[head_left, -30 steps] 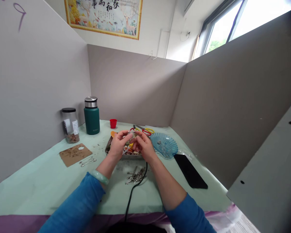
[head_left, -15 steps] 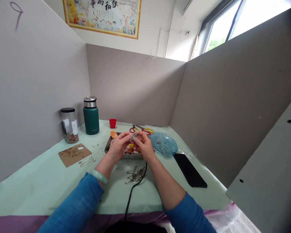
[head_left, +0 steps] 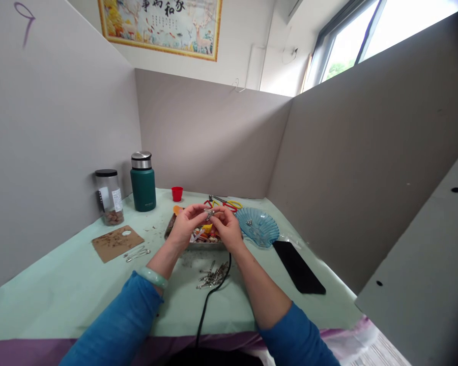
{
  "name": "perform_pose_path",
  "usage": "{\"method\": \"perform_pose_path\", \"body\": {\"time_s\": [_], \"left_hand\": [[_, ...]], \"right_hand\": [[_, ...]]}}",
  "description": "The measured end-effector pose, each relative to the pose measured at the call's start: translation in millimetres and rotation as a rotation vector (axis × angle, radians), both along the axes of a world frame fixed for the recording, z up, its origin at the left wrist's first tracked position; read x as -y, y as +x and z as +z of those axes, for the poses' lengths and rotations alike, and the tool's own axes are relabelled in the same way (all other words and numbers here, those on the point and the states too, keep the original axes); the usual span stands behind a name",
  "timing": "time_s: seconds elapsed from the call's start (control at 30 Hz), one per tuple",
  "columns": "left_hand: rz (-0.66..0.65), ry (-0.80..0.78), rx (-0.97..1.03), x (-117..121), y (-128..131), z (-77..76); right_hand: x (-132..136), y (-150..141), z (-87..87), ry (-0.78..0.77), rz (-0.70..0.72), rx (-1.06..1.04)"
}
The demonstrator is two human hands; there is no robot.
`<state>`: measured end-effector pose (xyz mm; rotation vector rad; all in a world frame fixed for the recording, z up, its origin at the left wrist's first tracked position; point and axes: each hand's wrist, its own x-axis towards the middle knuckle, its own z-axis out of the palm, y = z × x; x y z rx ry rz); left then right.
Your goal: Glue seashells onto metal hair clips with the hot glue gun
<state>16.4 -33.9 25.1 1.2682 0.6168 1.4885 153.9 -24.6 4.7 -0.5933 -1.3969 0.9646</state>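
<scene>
My left hand and my right hand meet above a metal tray. Between their fingertips is a small silvery metal piece, pinched by both; its exact kind is too small to tell. Beneath the hands, the tray holds a jumble of colourful little items, partly hidden by my fingers. Nearer to me on the cloth lies a pile of small silvery metal pieces. A blue shell-shaped dish with a few silvery bits in it stands just right of my right hand.
A black cable runs past the pile. At right lies a black flat slab. Scissors and a red cup stand behind; a green flask, lidded jar, brown card and large safety pins are left. Grey partitions enclose the table.
The silvery piece has turned a little between my fingertips. My left hand has shifted slightly, and its fingers lie differently. The things on the table stay where they were.
</scene>
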Motion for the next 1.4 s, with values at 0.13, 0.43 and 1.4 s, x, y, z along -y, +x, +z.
{"method": "perform_pose_path", "body": {"time_s": [0.13,0.43,1.4], "left_hand": [[0.022,0.023,-0.005,0.8,0.5,0.3],[0.032,0.053,0.005,-2.8,0.6,-1.3],[0.327,0.229,-0.339,-8.9,-5.7,-3.8]], "right_hand": [[0.5,-0.4,-0.3,0.01,-0.026,0.025],[-4.1,0.9,-1.4,0.047,-0.164,0.111],[5.9,9.6,7.4,0.159,-0.274,0.413]]}}
